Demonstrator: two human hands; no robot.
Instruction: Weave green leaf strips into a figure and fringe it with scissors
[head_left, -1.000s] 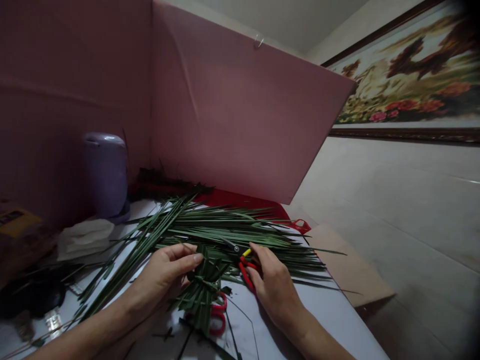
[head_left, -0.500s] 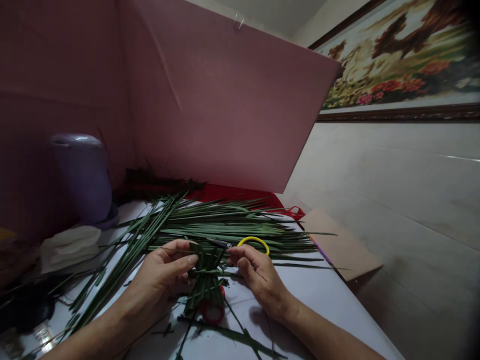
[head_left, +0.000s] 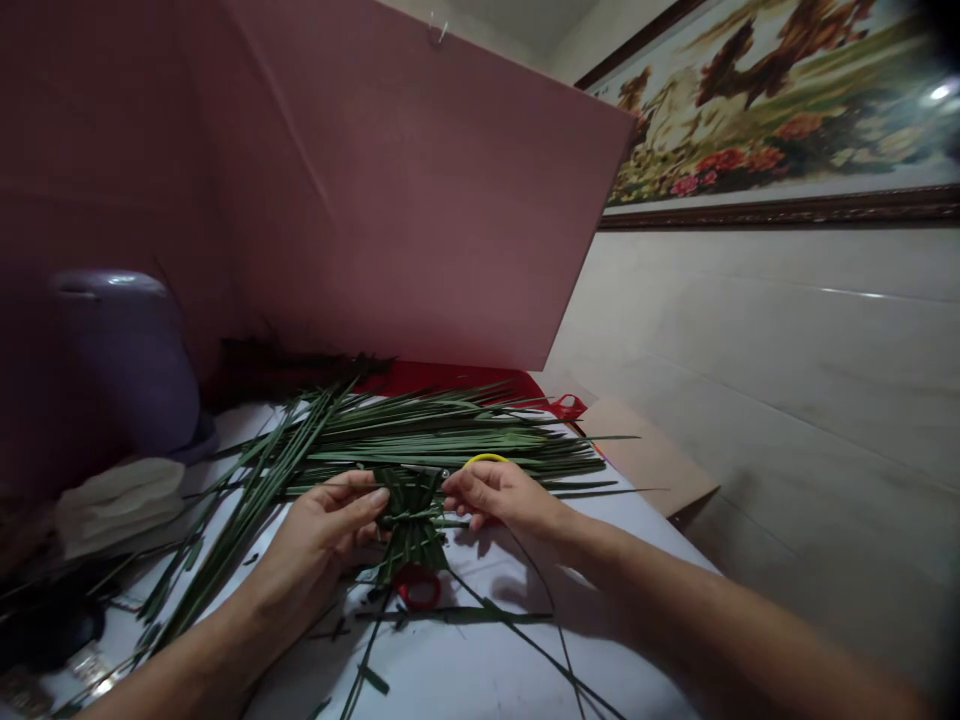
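Observation:
A small bow-shaped piece woven from green leaf strips (head_left: pixel 411 530) is held up over the white table. My left hand (head_left: pixel 330 520) pinches its left edge between thumb and fingers. At its right edge, the fingers of my right hand (head_left: pixel 499 495) are closed on a leaf strip; its exact end is hidden by the fingers. Scissors with a yellow handle (head_left: pixel 486 459) lie just behind my right hand, partly covered. Below the woven piece is a red ring-shaped handle (head_left: pixel 418 590). Long loose strips (head_left: pixel 517 635) trail down toward the front.
A large pile of long green leaves (head_left: pixel 442 430) spreads across the back of the table. A purple container (head_left: pixel 135 360) and a white folded cloth or tissue pack (head_left: pixel 120 500) stand at left. Leaf scraps lie in front. A pink board (head_left: pixel 405 200) rises behind.
The view has shifted, so the surroundings appear farther left. My right hand has turned flatter and covers more of the yellow handle. My left hand keeps its pinch on the woven piece.

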